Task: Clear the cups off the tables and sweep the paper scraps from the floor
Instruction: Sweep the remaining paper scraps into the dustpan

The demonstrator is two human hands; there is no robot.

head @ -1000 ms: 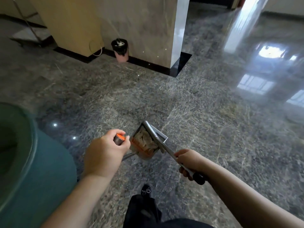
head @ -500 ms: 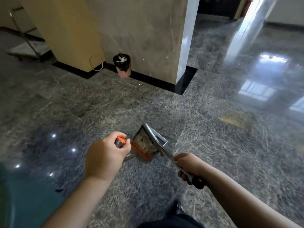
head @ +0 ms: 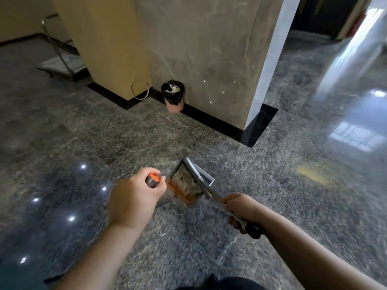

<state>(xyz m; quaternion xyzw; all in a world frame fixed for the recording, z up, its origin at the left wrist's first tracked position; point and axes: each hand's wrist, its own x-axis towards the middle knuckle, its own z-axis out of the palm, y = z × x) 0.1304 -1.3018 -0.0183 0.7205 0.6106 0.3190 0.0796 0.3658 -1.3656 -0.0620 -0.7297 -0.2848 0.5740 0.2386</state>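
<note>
Head view: the left hand (head: 134,197) is closed around the orange-tipped end of a broom (head: 153,180), fingers wrapped tight. The right hand (head: 240,208) grips the metal handle of a dustpan (head: 193,181), fingers curled around it. The paper scraps (head: 186,182) lie inside the pan, held above the grey stone floor (head: 104,139). Ahead, a small pink bin (head: 173,96) with a black liner stands against the base of a marble pillar (head: 209,49), with open floor between it and the pan. A loop of cable (head: 139,90) hangs at the yellow wall's corner, and a flat trolley (head: 60,63) is parked far left. Since the earlier frames, the green tub at lower left has slid out of sight, and the bin and pillar appear closer.
</note>
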